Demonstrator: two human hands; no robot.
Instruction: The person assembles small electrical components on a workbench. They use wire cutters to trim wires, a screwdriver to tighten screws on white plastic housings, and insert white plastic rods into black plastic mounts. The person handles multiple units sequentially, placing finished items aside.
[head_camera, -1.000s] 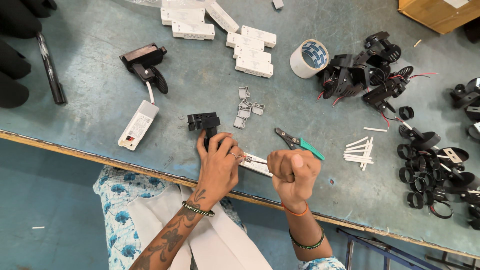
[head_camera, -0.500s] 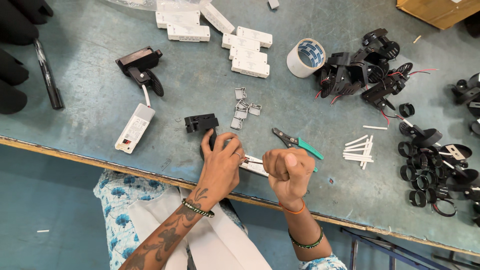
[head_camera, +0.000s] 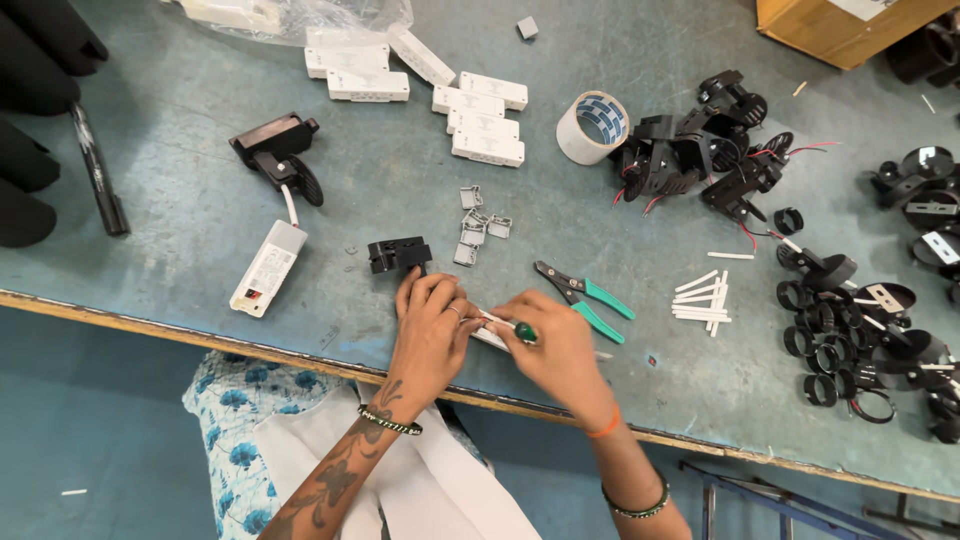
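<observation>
Both hands meet near the front edge of the worn grey-green counter (head_camera: 180, 200). Left hand (head_camera: 430, 325) and right hand (head_camera: 555, 345) are closed together on a small flat white plastic piece (head_camera: 490, 335) — a green-handled tool (head_camera: 525, 331) sits in the right. Just beyond lie a small black plastic bracket (head_camera: 397, 254) and green-handled pliers (head_camera: 585, 298).

A slim white strip (head_camera: 490, 334) is held low over the worktop near its front edge, lying nearly flat and slanting from upper left to lower right. Only its middle is seen; both ends are covered. A small black bracket (head_camera: 398, 254) lies just beyond it.
</observation>
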